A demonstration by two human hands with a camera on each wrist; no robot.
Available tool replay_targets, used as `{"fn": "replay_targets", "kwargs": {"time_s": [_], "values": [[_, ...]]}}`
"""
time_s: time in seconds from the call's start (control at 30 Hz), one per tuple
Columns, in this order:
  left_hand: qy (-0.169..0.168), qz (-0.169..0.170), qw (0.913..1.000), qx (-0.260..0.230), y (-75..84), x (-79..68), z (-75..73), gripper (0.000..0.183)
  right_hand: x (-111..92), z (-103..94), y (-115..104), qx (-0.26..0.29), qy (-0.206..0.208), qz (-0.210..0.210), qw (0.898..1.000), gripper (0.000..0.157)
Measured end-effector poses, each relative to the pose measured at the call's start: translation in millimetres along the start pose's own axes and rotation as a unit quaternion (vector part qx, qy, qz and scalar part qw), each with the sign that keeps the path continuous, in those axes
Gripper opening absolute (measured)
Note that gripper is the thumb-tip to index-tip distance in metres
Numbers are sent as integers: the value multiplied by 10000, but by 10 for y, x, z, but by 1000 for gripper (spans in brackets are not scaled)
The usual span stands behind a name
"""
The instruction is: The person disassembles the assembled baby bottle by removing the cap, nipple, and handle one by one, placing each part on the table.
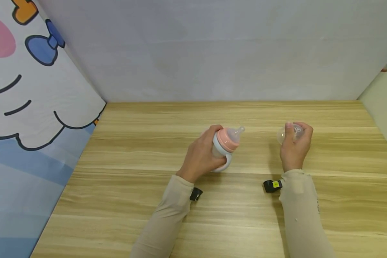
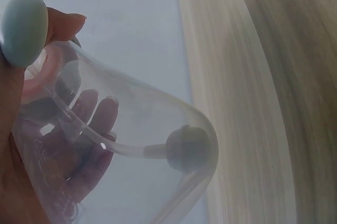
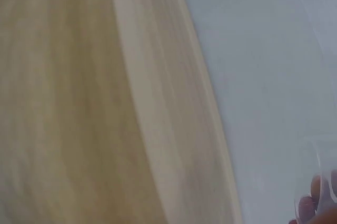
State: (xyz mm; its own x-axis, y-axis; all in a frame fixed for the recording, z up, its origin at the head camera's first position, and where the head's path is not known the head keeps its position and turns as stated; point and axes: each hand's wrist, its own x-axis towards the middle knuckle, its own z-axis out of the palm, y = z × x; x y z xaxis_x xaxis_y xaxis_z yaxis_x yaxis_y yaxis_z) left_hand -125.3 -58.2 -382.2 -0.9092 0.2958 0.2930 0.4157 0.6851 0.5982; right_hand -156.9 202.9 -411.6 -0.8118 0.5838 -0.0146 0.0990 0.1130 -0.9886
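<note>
The left hand (image 1: 201,156) grips a tilted clear bottle (image 1: 225,144), pink-collared, pale-handled; nearer the right edge of the tabletop (image 1: 342,154), the right hand (image 1: 294,148) holds a clear cap (image 1: 298,132).

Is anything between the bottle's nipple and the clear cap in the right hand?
No object: the head view shows only bare wooden tabletop between the nipple and the clear cap in the right hand.
</note>
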Motion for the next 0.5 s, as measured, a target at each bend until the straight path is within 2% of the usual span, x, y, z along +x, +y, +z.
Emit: {"fn": "replay_targets", "kwargs": {"time_s": [0.5], "values": [[-38,21,10000,-4,8,5,8,76,22,-15,43,-346,32,94,9994,45]]}}
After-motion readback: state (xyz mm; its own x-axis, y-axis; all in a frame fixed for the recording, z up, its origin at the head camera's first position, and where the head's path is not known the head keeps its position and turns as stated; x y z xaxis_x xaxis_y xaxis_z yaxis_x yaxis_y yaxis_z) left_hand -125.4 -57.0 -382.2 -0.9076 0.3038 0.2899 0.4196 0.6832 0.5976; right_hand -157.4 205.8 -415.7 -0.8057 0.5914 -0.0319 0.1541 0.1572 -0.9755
